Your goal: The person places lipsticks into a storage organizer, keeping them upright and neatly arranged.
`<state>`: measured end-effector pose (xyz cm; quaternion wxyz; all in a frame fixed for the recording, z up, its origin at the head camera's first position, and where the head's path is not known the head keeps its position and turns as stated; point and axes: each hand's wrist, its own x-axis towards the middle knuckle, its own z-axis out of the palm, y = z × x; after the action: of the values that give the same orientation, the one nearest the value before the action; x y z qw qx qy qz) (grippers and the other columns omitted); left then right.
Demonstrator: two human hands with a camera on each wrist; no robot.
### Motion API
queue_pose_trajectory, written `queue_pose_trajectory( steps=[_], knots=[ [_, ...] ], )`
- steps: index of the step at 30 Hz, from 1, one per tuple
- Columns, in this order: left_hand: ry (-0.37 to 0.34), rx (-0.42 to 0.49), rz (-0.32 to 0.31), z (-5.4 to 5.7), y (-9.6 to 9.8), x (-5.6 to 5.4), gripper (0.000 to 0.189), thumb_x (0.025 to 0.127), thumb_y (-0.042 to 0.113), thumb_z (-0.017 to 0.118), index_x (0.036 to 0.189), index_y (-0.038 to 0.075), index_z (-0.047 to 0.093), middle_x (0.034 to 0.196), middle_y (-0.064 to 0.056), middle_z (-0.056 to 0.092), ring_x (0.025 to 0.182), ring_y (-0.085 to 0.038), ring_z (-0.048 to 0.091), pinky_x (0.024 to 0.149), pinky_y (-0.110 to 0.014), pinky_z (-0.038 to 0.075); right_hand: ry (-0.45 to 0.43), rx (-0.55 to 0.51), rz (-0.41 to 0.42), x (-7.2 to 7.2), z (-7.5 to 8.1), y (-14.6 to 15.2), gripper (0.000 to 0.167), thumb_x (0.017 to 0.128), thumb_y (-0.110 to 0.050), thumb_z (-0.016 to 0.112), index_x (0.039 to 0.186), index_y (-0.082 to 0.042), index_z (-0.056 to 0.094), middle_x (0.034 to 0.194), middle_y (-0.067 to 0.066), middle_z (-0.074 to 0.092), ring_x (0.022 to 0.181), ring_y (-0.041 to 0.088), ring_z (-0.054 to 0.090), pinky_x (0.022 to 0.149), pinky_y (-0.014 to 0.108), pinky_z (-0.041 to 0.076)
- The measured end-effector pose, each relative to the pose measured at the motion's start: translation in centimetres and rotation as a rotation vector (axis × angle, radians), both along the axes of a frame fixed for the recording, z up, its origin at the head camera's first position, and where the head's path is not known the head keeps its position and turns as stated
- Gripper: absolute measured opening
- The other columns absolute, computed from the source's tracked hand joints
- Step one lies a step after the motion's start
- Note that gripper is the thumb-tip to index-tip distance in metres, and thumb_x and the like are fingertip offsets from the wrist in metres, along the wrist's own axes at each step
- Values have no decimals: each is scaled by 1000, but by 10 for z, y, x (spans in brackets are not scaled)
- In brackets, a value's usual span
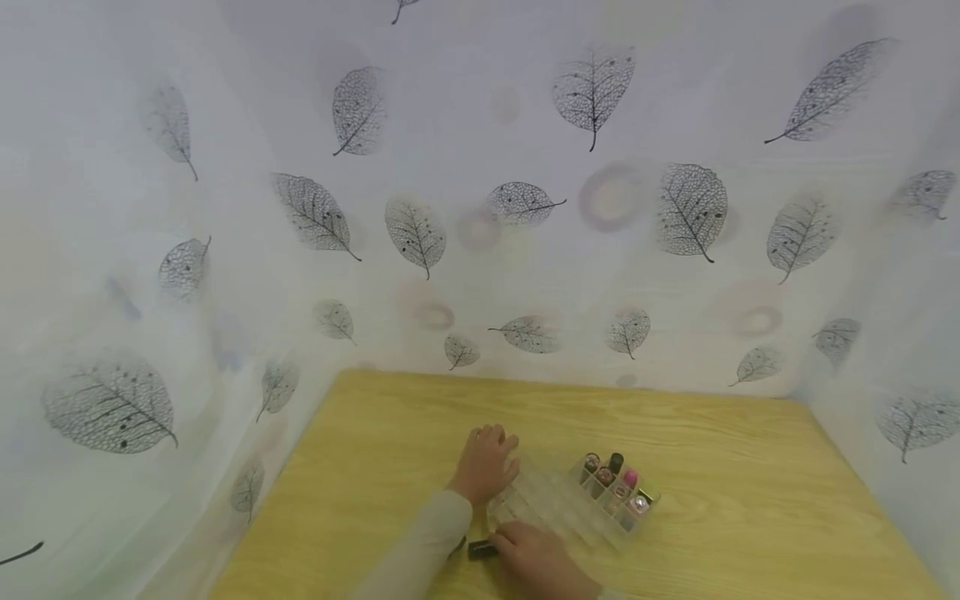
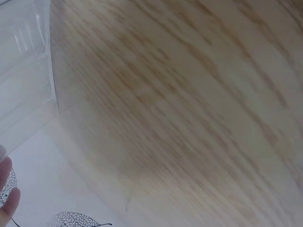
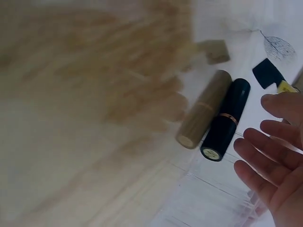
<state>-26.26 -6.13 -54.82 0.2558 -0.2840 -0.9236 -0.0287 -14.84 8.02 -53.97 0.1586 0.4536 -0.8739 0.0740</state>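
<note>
A clear plastic lipstick organizer (image 1: 551,504) lies on the wooden table, tilted in the head view. My left hand (image 1: 483,462) is at its far left corner. Its fingertips (image 2: 5,172) show beside the clear wall in the left wrist view. At the organizer's near edge is my right hand (image 1: 536,558), with a black lipstick tube (image 1: 482,549) right at its fingertips. The right wrist view shows its fingers extended and spread, close to the black tube. A beige lipstick tube (image 3: 203,109) lies alongside that tube.
Several lipsticks (image 1: 617,492) stand in the organizer's right-hand compartments. Beyond the tubes in the right wrist view are a beige block (image 3: 217,51) and a dark block (image 3: 267,73) with yellow beside it. Leaf-patterned sheeting (image 1: 525,275) surrounds the wooden table (image 1: 750,467).
</note>
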Motion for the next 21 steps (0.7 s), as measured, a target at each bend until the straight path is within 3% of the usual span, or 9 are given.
queue_pose_trajectory(
  steps=[5,12,21],
  knots=[
    [-20,-3,1,2,0,2,22,86,36,59,102,21,63,86,2,54,80,-13,50,78,-34,44,78,55,20,-3,-4,-2,25,76,-17,72,100,-11,66,86,-5,60,75,4,57,69,16,45],
    [4,-11,1,1,1,2,22,85,37,60,102,22,62,84,2,53,78,-13,50,76,-34,44,187,76,42,-3,-3,-5,19,74,-17,72,92,-13,66,80,-6,56,68,4,52,64,16,42],
    [8,-25,6,1,0,4,24,86,35,58,104,20,63,87,1,56,83,-16,54,78,-35,44,-36,237,-39,-3,-3,-8,8,76,-14,69,84,-15,66,78,-5,59,65,3,51,59,15,41]
  ],
)
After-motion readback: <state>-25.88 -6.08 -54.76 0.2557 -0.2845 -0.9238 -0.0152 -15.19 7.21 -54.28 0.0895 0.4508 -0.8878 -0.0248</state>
